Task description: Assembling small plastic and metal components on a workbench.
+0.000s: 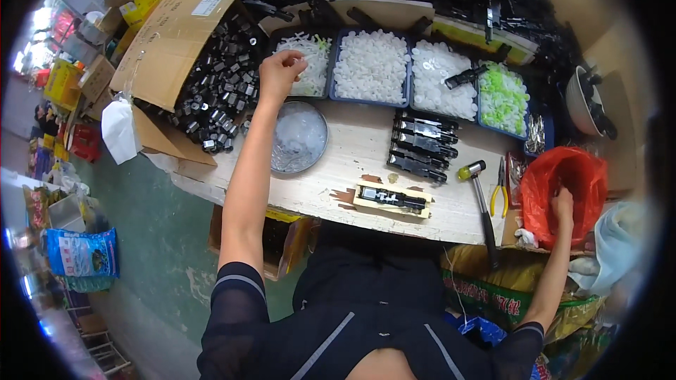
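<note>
My left hand (280,76) is over the leftmost blue tray of small white and green plastic pieces (315,63), its fingers pinched together. Whatever they may hold is too small to make out. On the right, my right hand (562,205) reaches into a red plastic bag (535,186), and the bag hides its fingertips. In front of me a black part with a metal piece (391,198) lies in a pale wooden holder (429,207). Several similar black parts (422,144) lie stacked side by side behind it.
A cardboard box (165,46) holds black blocks (224,84). Blue trays carry white pieces (371,67) and green pieces (502,97). A round metal tin (298,138) stands left of centre. A hammer (482,200) and yellow-handled pliers (500,193) lie at the right, near a white bowl (586,102).
</note>
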The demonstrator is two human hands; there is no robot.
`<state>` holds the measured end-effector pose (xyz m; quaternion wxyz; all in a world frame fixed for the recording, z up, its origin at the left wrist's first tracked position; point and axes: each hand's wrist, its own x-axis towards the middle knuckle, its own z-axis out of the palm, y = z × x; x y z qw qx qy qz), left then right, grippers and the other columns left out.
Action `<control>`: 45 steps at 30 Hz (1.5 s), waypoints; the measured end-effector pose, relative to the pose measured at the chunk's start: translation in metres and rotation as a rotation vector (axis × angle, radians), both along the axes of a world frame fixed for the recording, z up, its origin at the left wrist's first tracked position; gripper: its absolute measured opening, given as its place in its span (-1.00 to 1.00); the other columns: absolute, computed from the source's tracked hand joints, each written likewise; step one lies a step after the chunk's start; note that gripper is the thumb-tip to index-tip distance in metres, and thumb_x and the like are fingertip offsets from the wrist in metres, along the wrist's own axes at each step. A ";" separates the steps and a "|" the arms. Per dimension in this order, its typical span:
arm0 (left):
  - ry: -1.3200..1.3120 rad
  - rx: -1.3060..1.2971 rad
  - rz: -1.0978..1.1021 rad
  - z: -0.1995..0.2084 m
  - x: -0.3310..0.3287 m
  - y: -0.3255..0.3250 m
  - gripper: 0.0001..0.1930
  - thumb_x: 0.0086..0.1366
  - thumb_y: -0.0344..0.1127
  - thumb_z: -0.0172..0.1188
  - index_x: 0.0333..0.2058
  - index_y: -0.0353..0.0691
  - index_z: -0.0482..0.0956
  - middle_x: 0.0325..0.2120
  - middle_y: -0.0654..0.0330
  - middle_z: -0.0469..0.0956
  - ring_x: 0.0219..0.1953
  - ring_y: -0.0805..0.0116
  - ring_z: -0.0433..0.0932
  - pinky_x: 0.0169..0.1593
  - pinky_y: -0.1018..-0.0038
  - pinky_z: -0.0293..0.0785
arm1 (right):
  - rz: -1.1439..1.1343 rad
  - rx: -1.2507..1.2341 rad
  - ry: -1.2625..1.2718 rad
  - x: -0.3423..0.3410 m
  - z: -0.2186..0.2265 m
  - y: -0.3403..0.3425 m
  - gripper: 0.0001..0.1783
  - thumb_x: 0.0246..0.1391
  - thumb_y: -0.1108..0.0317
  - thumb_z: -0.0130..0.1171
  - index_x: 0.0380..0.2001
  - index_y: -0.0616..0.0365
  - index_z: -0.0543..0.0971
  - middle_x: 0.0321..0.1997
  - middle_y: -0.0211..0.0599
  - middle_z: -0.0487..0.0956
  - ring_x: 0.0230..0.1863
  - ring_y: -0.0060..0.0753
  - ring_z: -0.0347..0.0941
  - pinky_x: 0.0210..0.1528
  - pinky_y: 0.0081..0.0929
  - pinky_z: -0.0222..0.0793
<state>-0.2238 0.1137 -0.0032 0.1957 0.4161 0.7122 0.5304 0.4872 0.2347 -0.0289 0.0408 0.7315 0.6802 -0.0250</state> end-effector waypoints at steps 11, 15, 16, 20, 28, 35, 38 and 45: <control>-0.506 0.259 -0.013 0.008 0.000 -0.008 -0.80 0.10 -0.57 0.12 -0.25 -0.45 0.50 -0.47 0.10 0.53 -0.54 0.35 0.56 -0.54 0.52 0.53 | 0.033 0.053 0.095 -0.033 0.018 -0.023 -0.80 -0.02 0.40 0.02 -0.32 0.28 0.44 -0.27 0.22 0.49 -0.15 0.26 0.38 -0.18 -0.04 0.30; -0.555 0.271 0.012 0.011 -0.011 -0.013 -0.85 0.07 -0.57 0.13 -0.32 -0.44 0.52 -0.50 0.13 0.52 -0.55 0.33 0.56 -0.59 0.52 0.50 | 0.106 0.051 0.137 -0.031 0.012 -0.015 -0.81 -0.04 0.42 0.02 -0.32 0.27 0.44 -0.28 0.20 0.49 -0.16 0.26 0.38 -0.18 -0.05 0.30; -0.528 0.246 0.019 0.011 -0.012 -0.014 -0.87 0.06 -0.56 0.17 -0.35 -0.42 0.53 -0.52 0.16 0.52 -0.55 0.36 0.56 -0.61 0.53 0.47 | 0.129 0.052 0.134 -0.026 0.008 -0.013 -0.81 -0.03 0.41 0.02 -0.32 0.28 0.44 -0.28 0.20 0.49 -0.18 0.26 0.39 -0.18 -0.06 0.30; -0.466 0.200 0.037 0.002 0.007 0.003 -0.91 0.14 -0.48 0.10 -0.47 -0.37 0.55 -0.65 0.17 0.49 -0.64 0.39 0.53 -0.67 0.49 0.43 | 0.194 0.110 0.130 0.027 -0.036 0.000 -0.71 -0.02 0.40 0.01 -0.20 0.30 0.44 -0.18 0.15 0.48 -0.11 0.15 0.38 -0.04 -0.13 0.29; -0.149 0.287 0.120 0.004 -0.006 0.014 -0.91 0.04 -0.41 0.22 -0.42 -0.23 0.55 -0.59 0.30 0.48 -0.72 0.49 0.48 -0.75 0.61 0.22 | -0.044 -0.057 0.147 -0.011 0.005 -0.010 -0.64 0.00 0.48 -0.03 -0.07 0.25 0.44 -0.12 0.12 0.45 -0.06 0.11 0.36 0.02 -0.16 0.27; -0.296 0.442 0.155 0.022 0.006 0.027 -0.77 0.03 -0.53 0.16 -0.26 -0.32 0.50 -0.68 0.23 0.47 -0.69 0.49 0.51 -0.70 0.57 0.36 | 0.235 0.291 0.147 -0.028 0.021 -0.033 -0.68 0.01 0.24 -0.07 -0.26 0.16 0.56 -0.33 0.19 0.53 -0.27 0.07 0.49 -0.17 -0.09 0.38; -0.324 0.435 0.080 0.047 0.021 0.004 -0.84 0.05 -0.51 0.18 -0.33 -0.31 0.48 -0.61 0.26 0.48 -0.59 0.51 0.52 -0.59 0.60 0.42 | 0.221 0.388 0.111 -0.023 0.023 -0.038 -0.77 -0.02 0.31 -0.05 -0.42 0.23 0.53 -0.40 0.10 0.55 -0.37 0.13 0.49 -0.31 -0.10 0.40; -0.137 0.381 0.120 0.017 0.036 -0.052 -0.88 0.00 -0.47 0.26 -0.47 -0.26 0.48 -0.57 0.36 0.49 -0.48 0.65 0.43 -0.40 0.66 0.38 | 0.404 0.466 0.050 -0.039 0.039 -0.055 -0.75 0.00 0.31 -0.01 -0.36 0.25 0.55 -0.41 0.07 0.54 -0.36 0.14 0.45 -0.27 -0.12 0.39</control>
